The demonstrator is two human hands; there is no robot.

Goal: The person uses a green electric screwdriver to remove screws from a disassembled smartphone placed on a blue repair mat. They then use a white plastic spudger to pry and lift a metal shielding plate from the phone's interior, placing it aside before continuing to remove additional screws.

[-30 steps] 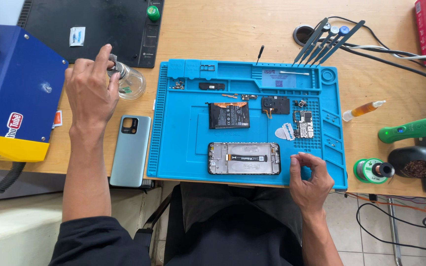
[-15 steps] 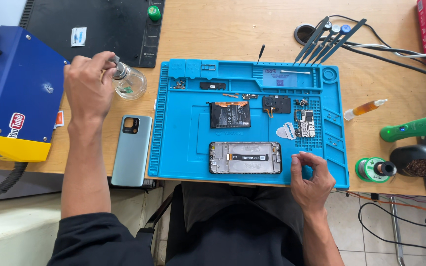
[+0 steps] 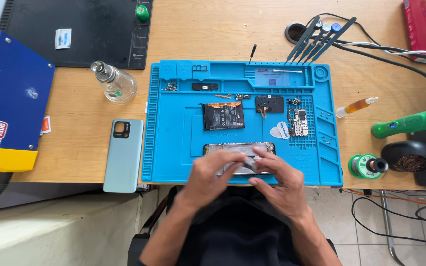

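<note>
An opened phone frame (image 3: 239, 147) lies along the near edge of the blue work mat (image 3: 173, 148). Both my hands are over it. My left hand (image 3: 212, 173) is blurred, its fingers curled on a small pale wipe (image 3: 245, 165) pressed to the middle of the frame. My right hand (image 3: 278, 181) grips the frame's near right part, thumb and fingers against it. The hands hide most of the frame's lower half. A glass dispenser bottle (image 3: 116, 82) stands alone on the wooden table, left of the mat.
On the mat lie a black battery (image 3: 223, 116), a circuit board (image 3: 299, 122), a black part (image 3: 269, 104) and small screws. A pale blue back cover (image 3: 123, 155) lies left of the mat. A blue machine (image 3: 6, 93), a solder spool (image 3: 367, 165), a green iron (image 3: 410, 122) and cables surround the mat.
My left hand has let go of the glass bottle and moved right and down to the phone frame. My right hand has shifted left from the mat's edge onto the frame.
</note>
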